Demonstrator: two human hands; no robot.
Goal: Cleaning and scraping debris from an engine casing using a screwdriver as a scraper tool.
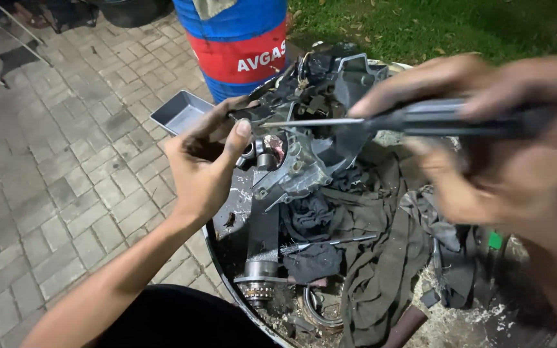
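I have the grey engine assembly (291, 161) lying on dark rags (381, 258) on top of a round drum (227, 270), its shaft end pointing toward me. My left hand (204, 164) is closed on the assembly's upper left edge, thumb up, fingers curled around the metal. My right hand (478, 148), blurred, grips the dark handle of a screwdriver (381, 121); the thin shank reaches left across the casting, its tip close to my left thumb.

To do this well, I judge the tip should sit squarely in its fastener before I turn, with the shank in line, and my left hand should brace the casting so it cannot rock on the rags. The tip is near my thumb, so a slip could hurt.

A small wire brush (323, 245) lies on the rags below. A grey metal tray (178, 111) and a blue-and-red barrel (240, 45) stand beyond, on paving (53, 161).
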